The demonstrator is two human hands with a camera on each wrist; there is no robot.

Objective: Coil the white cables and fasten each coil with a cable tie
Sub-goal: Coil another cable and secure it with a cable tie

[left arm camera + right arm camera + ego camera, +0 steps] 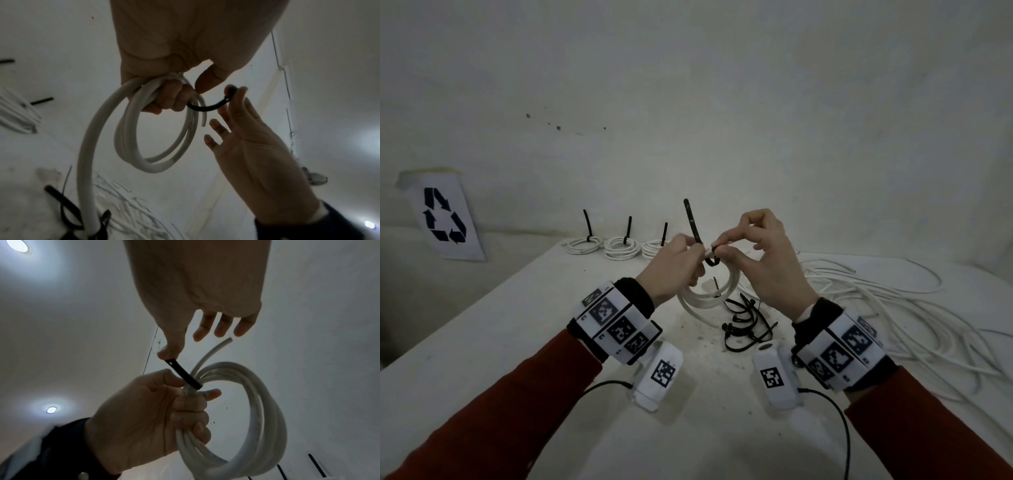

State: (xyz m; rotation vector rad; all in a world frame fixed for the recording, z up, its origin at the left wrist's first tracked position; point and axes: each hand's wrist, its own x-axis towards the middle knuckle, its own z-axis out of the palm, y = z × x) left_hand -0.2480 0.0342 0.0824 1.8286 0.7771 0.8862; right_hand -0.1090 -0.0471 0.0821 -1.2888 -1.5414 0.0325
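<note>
Here, the springy coil of stiff white cable (709, 294) is gripped at its twelve o'clock by the left hand (674, 270); the flexible black plastic cable tie (693, 226) is pinched there by the right hand (763, 263), above the worktop (482, 342).

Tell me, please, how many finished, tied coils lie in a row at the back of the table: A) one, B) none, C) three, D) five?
C: the head view shows three tied coils side by side at the far edge of the table, each with a black tie tail sticking up, while the hands work on a fourth coil.
</note>
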